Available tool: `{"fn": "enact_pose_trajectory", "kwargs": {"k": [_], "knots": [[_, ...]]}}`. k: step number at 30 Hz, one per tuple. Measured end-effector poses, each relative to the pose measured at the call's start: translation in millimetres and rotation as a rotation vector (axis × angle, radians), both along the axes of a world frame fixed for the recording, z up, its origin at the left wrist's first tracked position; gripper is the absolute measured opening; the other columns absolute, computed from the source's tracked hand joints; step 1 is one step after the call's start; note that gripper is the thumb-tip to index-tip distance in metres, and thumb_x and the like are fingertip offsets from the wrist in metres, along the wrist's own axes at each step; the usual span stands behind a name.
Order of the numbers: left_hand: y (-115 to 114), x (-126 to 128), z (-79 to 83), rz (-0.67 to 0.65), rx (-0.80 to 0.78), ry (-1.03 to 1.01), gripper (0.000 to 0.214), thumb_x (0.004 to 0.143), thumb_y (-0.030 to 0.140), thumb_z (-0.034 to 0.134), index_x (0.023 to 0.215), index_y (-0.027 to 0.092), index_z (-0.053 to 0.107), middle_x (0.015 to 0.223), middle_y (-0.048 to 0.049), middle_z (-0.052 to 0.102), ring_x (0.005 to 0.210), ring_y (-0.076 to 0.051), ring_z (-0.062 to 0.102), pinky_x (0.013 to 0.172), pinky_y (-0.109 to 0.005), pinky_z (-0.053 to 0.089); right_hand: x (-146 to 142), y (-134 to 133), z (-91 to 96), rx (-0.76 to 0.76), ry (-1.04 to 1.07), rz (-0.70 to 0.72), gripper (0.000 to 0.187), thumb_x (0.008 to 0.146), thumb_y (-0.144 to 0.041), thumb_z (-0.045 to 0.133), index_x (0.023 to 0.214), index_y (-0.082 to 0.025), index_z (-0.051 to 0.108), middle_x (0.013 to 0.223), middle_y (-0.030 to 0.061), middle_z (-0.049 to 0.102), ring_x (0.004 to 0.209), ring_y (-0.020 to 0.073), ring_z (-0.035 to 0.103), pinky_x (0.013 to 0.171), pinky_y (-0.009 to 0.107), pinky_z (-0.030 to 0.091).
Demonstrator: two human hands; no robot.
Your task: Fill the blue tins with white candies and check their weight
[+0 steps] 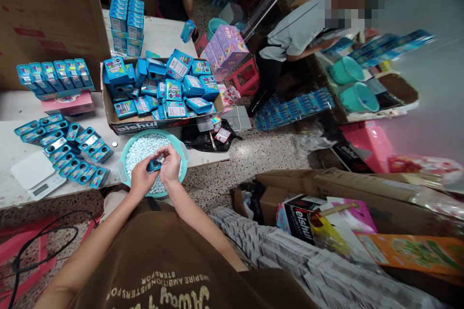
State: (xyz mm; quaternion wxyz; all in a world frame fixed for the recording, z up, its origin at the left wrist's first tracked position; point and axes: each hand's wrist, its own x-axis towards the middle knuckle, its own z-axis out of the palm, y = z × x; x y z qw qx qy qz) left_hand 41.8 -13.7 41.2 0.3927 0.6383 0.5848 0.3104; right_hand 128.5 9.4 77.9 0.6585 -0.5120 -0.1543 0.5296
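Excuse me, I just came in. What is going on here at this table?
A person holds a small blue tin between their left hand and right hand, over a teal basin of white candies. To the left, open blue tins and a white digital scale sit on a white table. A cardboard box beyond the basin holds blue packages. A co-worker in a gray shirt bends over at the right.

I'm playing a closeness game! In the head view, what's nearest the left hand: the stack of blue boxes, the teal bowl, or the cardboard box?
1. Teal bowl: right under the left hand.
2. Cardboard box: just ahead on the table.
3. Stack of blue boxes: farthest, at the table's far end.
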Motion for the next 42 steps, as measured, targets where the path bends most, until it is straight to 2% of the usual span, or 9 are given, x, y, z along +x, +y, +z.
{"fn": "enact_pose_trajectory", "kwargs": {"k": [7, 13, 20, 25, 29, 32, 36, 39, 42], "knots": [[0, 1, 0.3, 0.011, -0.001, 0.022, 0.044, 0.068, 0.021, 0.062, 0.112, 0.021, 0.061, 0.111, -0.0056, 0.067, 0.102, -0.024, 0.062, 0.089, -0.036, 0.048, 0, 0, 3.9, -0.015, 0.029, 0.034, 0.035, 0.08, -0.044, 0.048, 0.061, -0.018, 0.058, 0.056, -0.0002, 0.059, 0.057, 0.0116, 0.058, 0.061, 0.026, 0.047], [-2, 3, 1.1, 0.009, -0.027, 0.033, 0.035, 0.068, 0.021, 0.058, 0.103, 0.021, 0.063, 0.101, -0.0039, 0.07, 0.09, -0.022, 0.064, 0.081, -0.032, 0.049, -1, 1, 5.4, -0.085, 0.064, 0.017, 0.036, 0.081, -0.045, 0.049, 0.06, -0.017, 0.057, 0.053, -0.001, 0.055, 0.051, 0.0096, 0.052, 0.051, 0.022, 0.044], [-2, 4, -3.0, -0.023, -0.014, 0.053, 0.043, 0.065, 0.016, 0.058, 0.108, 0.02, 0.061, 0.106, -0.0058, 0.068, 0.098, -0.024, 0.062, 0.085, -0.034, 0.048, -4, 5, 7.6, -0.081, 0.157, -0.03, 0.033, 0.083, -0.041, 0.046, 0.062, -0.018, 0.055, 0.054, -0.0017, 0.053, 0.051, 0.0085, 0.05, 0.052, 0.021, 0.043], [-3, 1, -0.7, 0.072, -0.017, -0.085, 0.034, 0.071, 0.028, 0.064, 0.104, 0.02, 0.06, 0.105, -0.0038, 0.068, 0.097, -0.021, 0.062, 0.087, -0.033, 0.048, 26, 13, 7.4, -0.02, 0.165, -0.079, 0.036, 0.085, -0.044, 0.042, 0.062, -0.019, 0.053, 0.058, -0.0021, 0.053, 0.056, 0.0083, 0.052, 0.058, 0.022, 0.045], [-9, -10, -3.1, 0.168, 0.056, -0.164, 0.035, 0.074, 0.034, 0.066, 0.106, 0.02, 0.058, 0.111, -0.0055, 0.065, 0.106, -0.02, 0.06, 0.093, -0.033, 0.046, 70, 17, -26.7, -0.052, -0.033, -0.167, 0.034, 0.083, -0.046, 0.045, 0.066, -0.019, 0.056, 0.06, -0.0032, 0.054, 0.057, 0.0083, 0.051, 0.058, 0.021, 0.042], [-11, -17, -11.9, 0.241, 0.045, -0.172, 0.035, 0.074, 0.034, 0.067, 0.105, 0.019, 0.058, 0.109, -0.0061, 0.066, 0.102, -0.02, 0.061, 0.091, -0.034, 0.047, 91, 12, -74.9, -0.209, -0.415, 0.091, 0.031, 0.079, -0.046, 0.05, 0.068, -0.018, 0.059, 0.062, -0.0024, 0.057, 0.061, 0.0106, 0.052, 0.061, 0.023, 0.041], [-15, -19, -19.0, 0.22, 0.038, -0.189, 0.036, 0.073, 0.033, 0.068, 0.105, 0.02, 0.059, 0.109, -0.0052, 0.065, 0.102, -0.02, 0.061, 0.091, -0.035, 0.047, 83, 0, -132.5, -0.311, -1.022, 0.511, 0.026, 0.081, -0.041, 0.053, 0.083, -0.017, 0.062, 0.087, 0.0053, 0.064, 0.088, 0.0183, 0.056, 0.083, 0.03, 0.041], [-19, -16, -16.5, 0.243, 0.051, -0.225, 0.038, 0.071, 0.033, 0.07, 0.104, 0.019, 0.059, 0.107, -0.0059, 0.065, 0.101, -0.02, 0.061, 0.091, -0.035, 0.048, 63, -9, -153.4, -0.32, -1.354, 0.684, 0.034, 0.082, -0.039, 0.054, 0.102, -0.012, 0.059, 0.107, 0.0134, 0.059, 0.104, 0.0241, 0.05, 0.092, 0.036, 0.036], [-20, -13, -13.2, 0.264, 0.071, -0.243, 0.038, 0.07, 0.033, 0.071, 0.103, 0.018, 0.058, 0.105, -0.0063, 0.065, 0.101, -0.02, 0.061, 0.091, -0.035, 0.047, 48, -14, -159.2, -0.319, -1.499, 0.77, 0.034, 0.085, -0.035, 0.05, 0.108, -0.011, 0.055, 0.109, 0.0147, 0.057, 0.104, 0.024, 0.048, 0.09, 0.034, 0.036]]}}
